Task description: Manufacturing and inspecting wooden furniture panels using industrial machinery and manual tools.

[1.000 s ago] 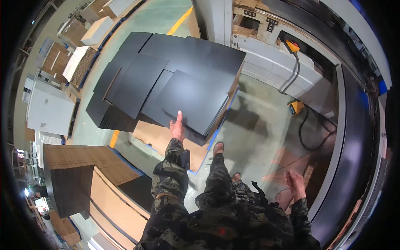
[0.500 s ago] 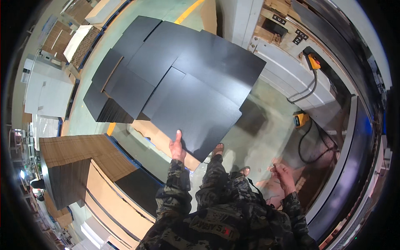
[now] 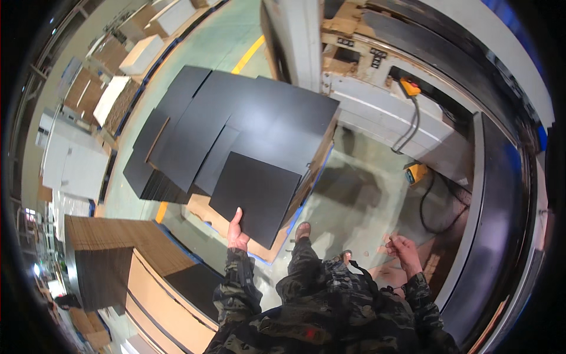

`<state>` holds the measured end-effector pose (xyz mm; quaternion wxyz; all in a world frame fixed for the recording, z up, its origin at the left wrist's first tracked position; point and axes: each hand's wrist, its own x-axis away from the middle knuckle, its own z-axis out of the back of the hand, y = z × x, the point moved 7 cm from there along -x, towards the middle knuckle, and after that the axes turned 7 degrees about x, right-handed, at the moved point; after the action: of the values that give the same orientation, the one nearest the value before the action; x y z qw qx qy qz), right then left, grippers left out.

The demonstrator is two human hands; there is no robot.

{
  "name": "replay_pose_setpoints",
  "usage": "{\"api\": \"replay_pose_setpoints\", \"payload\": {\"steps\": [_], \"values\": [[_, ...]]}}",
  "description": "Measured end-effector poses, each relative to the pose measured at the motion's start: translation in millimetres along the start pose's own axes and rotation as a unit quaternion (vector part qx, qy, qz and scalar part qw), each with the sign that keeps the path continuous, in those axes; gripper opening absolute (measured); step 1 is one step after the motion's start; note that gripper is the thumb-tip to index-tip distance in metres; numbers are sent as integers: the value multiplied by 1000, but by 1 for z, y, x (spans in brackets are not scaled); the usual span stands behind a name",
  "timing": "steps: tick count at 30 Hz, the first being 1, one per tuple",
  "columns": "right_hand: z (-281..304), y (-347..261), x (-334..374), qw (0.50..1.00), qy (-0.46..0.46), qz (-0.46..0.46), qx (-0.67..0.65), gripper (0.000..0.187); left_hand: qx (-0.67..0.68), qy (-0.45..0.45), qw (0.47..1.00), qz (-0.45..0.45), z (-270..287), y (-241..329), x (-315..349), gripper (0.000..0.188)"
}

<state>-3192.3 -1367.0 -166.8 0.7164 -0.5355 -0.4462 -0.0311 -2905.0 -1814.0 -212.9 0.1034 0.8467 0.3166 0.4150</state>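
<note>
My left hand point(image 3: 237, 239) grips a dark, flat rectangular panel point(image 3: 256, 194) by its near left edge, thumb on top and the other fingers hidden below. The panel is tilted and looks a darker black than the glossy panels point(image 3: 283, 112) behind it, which lie in overlapping stacks. Whether its far edge touches the stack I cannot tell. My right hand point(image 3: 404, 251) is off to the right, over the floor by the machine, with its fingers loosely curled and no object visible in them.
Under the panel stack is a brown board on a blue pallet point(image 3: 312, 192). Brown-edged boards point(image 3: 112, 236) stand stacked at the lower left. On the right runs a grey machine point(image 3: 377, 112) with a yellow switch box point(image 3: 415, 173) and a black cable point(image 3: 422, 206) on the floor.
The panel in my left hand has tilted and now looks darker and smaller against the stack. My view has shifted, so more floor beside the pallet shows. My right hand stays much the same.
</note>
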Motion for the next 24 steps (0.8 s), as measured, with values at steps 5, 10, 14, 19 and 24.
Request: {"api": "replay_pose_setpoints", "payload": {"steps": [5,10,14,19,24], "values": [[24,0,40,994,60,46,-83,26,-41,-53,997,-46,-89,-6,24,41],[64,0,85,977,144,121,-99,25,-246,-254,901,-252,-247,0,100,48],[83,-9,138,943,249,178,-127,23,-515,-317,636,-479,-324,-40,160,30],[102,18,175,896,390,189,-100,25,-506,-534,102,-670,-379,-134,237,22],[110,30,199,832,515,202,-35,22,-434,-601,54,-669,-395,-183,234,21]]}}
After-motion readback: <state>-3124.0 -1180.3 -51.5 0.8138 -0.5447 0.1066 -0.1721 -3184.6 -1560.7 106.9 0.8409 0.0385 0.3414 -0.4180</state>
